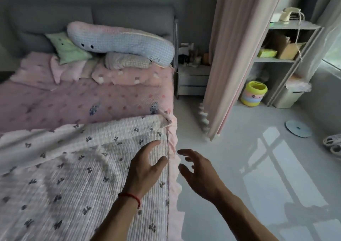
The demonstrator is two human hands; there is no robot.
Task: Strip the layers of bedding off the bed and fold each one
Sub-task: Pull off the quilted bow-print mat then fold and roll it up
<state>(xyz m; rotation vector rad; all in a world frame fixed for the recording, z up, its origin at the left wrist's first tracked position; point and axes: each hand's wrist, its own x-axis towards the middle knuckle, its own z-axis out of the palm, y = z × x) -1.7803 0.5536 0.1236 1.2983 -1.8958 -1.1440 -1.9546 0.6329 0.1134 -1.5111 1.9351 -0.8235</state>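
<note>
Both hands are out over the right edge of the bed (pixel 55 100) and neither has hold of anything. The left hand (pixel 145 168), red string at the wrist, hovers over the white quilt (pixel 64 176) with fingers spread and relaxed, just inside the seam that runs along the edge. The right hand (pixel 199 172) is past that edge, over the floor (pixel 239 148), fingers loosely curled and apart.

The white quilt with its little dark bows covers the near half of the bed, and its far edge sits folded back with a corner flipped up at the right. Beyond it the pink quilt (pixel 88 102) lies flat up to the pillows (pixel 121 41) at the headboard. A pink ruffle hangs down the right side.

Plenty of open floor to the right of the bed. The curtain (pixel 236 56) hangs farther back, with the nightstand (pixel 191 80) tucked between it and the bed.
</note>
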